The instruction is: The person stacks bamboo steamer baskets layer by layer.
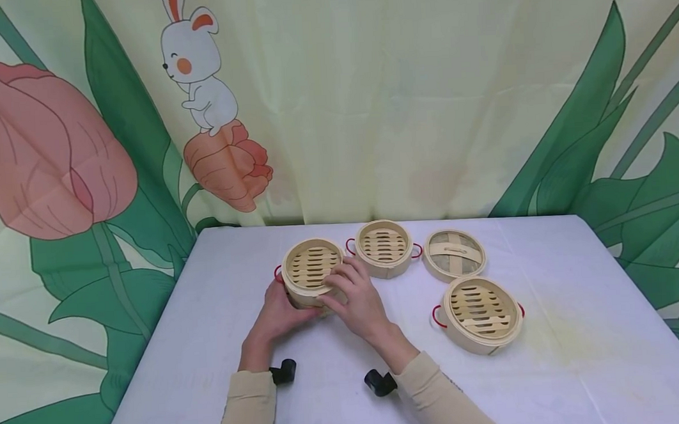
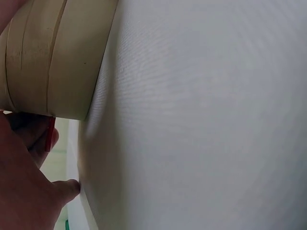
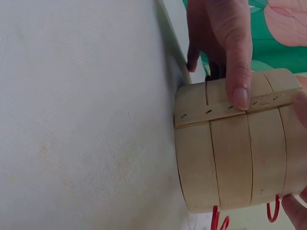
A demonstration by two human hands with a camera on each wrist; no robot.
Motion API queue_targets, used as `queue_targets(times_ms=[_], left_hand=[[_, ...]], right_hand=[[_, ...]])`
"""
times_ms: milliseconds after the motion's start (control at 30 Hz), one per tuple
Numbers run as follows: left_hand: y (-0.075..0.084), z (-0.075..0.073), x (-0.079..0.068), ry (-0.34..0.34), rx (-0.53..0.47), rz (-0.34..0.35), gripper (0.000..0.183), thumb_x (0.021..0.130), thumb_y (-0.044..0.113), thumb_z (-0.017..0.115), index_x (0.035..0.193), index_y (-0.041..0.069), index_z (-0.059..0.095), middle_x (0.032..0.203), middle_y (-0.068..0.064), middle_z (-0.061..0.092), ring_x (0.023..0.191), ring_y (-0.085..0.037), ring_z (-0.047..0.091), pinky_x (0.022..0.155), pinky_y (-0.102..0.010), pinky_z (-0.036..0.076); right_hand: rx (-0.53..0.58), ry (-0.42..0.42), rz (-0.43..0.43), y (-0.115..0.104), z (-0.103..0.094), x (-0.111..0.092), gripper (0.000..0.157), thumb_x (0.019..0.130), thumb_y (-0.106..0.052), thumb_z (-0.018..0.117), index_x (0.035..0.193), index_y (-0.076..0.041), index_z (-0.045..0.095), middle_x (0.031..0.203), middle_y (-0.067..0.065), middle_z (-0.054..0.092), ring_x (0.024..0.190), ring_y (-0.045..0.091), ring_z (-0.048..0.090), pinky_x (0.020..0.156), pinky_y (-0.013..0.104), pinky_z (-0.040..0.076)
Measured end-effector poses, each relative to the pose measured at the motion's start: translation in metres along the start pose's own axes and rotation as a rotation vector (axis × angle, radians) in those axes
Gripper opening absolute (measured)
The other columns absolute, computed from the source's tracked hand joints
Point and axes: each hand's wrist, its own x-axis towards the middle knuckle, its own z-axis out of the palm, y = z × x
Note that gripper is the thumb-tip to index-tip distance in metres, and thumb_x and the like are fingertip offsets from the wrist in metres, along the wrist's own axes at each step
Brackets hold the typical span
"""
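Observation:
Two bamboo steamer baskets appear stacked at the left of the table; the slatted floor of the top steamer basket [image 1: 308,265] faces up. My left hand [image 1: 281,314] grips the stack from its left, by a red handle [image 2: 51,134]. The left thumb [image 3: 237,91] lies across the stapled front seam of the stacked baskets [image 3: 230,158]. On the other side, my right hand [image 1: 358,300] holds the top basket's rim, fingers over the right edge and thumb low at the front. The right wrist view shows only its fingertips, at the right edge.
Behind and right of the stack stands another steamer basket [image 1: 384,251] with red handles. A lid [image 1: 454,257] with crossed bamboo strips lies beside it. Nearer and to the right is one more basket [image 1: 483,316]. A white cloth [image 1: 181,374] covers the table; a printed curtain [image 1: 368,108] hangs behind.

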Motion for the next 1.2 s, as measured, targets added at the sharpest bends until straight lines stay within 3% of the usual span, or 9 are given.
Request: queue_targets(times_ms=[267,600,733,833,1033,1200], left_hand=[[0.001,0.000,0.000,0.004,-0.009,0.000,0.117,0.061,0.035,0.099,0.152,0.005,0.032,0.147,-0.015,0.044,0.134,-0.028,0.041,0.113,-0.047,0.031],[-0.007,-0.001,0.001,0.043,-0.049,0.113,0.116,0.057,0.032,0.101,0.150,0.008,0.036,0.143,-0.010,0.048,0.133,-0.023,0.042,0.113,-0.044,0.030],[-0.007,-0.003,0.001,0.041,-0.072,0.125,0.115,0.056,0.033,0.102,0.149,0.010,0.036,0.143,-0.008,0.047,0.134,-0.022,0.041,0.114,-0.043,0.028],[-0.006,-0.007,0.000,0.030,-0.062,0.083,0.118,0.058,0.033,0.101,0.151,0.010,0.033,0.147,-0.010,0.043,0.139,-0.025,0.035,0.115,-0.045,0.026],[-0.002,-0.015,-0.005,-0.008,-0.028,-0.096,0.127,0.064,0.035,0.097,0.156,0.000,0.017,0.157,-0.021,0.027,0.147,-0.035,0.021,0.117,-0.052,0.022],[0.003,-0.025,-0.005,-0.001,-0.058,-0.133,0.130,0.065,0.034,0.097,0.158,0.004,0.012,0.162,-0.016,0.021,0.149,-0.031,0.017,0.118,-0.051,0.019]], right_hand=[[0.067,-0.007,-0.017,0.005,-0.008,0.002,0.032,0.081,-0.018,0.085,0.109,-0.006,0.074,0.115,0.012,0.065,0.123,0.036,0.052,0.113,0.046,0.034],[0.063,0.048,0.012,0.030,-0.031,-0.003,0.040,0.082,-0.012,0.084,0.119,-0.006,0.070,0.126,0.014,0.062,0.123,0.031,0.053,0.107,0.041,0.039],[0.043,0.059,0.034,0.038,-0.038,-0.006,0.042,0.082,-0.010,0.084,0.122,-0.006,0.069,0.128,0.014,0.061,0.123,0.032,0.053,0.106,0.043,0.039],[0.039,0.067,0.048,0.041,-0.041,-0.007,0.043,0.081,-0.009,0.085,0.122,-0.006,0.070,0.128,0.017,0.060,0.123,0.034,0.053,0.105,0.046,0.040],[0.033,0.077,0.080,0.047,-0.046,-0.011,0.043,0.082,-0.010,0.084,0.122,-0.004,0.069,0.130,0.018,0.060,0.123,0.036,0.052,0.106,0.048,0.039],[-0.015,0.098,0.082,0.053,-0.052,-0.012,0.046,0.081,-0.009,0.084,0.124,-0.004,0.068,0.130,0.019,0.059,0.124,0.038,0.051,0.107,0.048,0.038]])
